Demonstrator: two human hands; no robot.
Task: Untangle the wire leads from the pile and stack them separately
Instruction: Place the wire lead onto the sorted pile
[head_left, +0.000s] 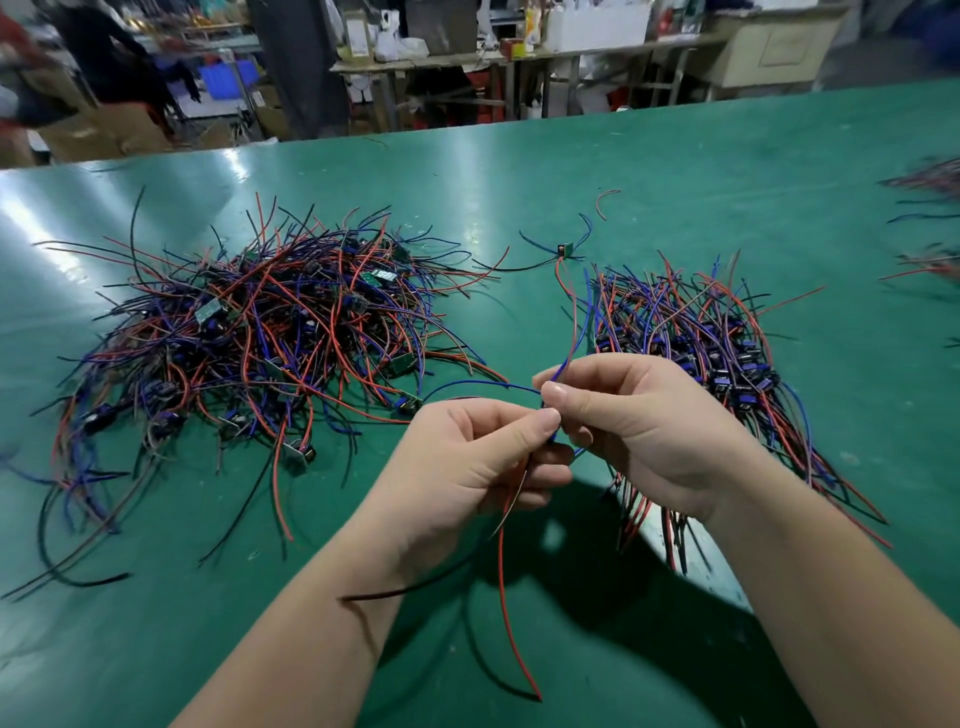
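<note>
- The left hand (478, 457) and right hand (644, 431) were raised just above the table (675, 171). Their fingertips met in the gap between the two heaps.
- The left grip was closed: thumb and forefinger pinched the held lead (502, 566) where its strands gathered.
- The right grip was likewise clamped on that lead, pinching the blue and red strands just above the left pinch. Neither grip stood apart.
- The lead's long axis ran roughly near to far. A red tail hung down toward the person, a black tail trailed to the lower left, and thin strands rose away past the right grip.
- The tangled pile (260, 338) lay to the left of the grips, its nearest strands close to the left hand.
- A blue strand arced from the pile's near edge to the pinch. Whether it belonged to the held lead or was caught in the pile could not be told.
- The sorted stack (701, 332) lay to the right, just beyond the right hand, its leads roughly parallel and also running near to far.
- Judgement: the right hand was the nearer to the stack, so a short carry rightward seemed called for. Little turning seemed needed, as the two axes about matched.
- A stray lead (563, 249) lay apart on the far side, between the heaps.
</note>
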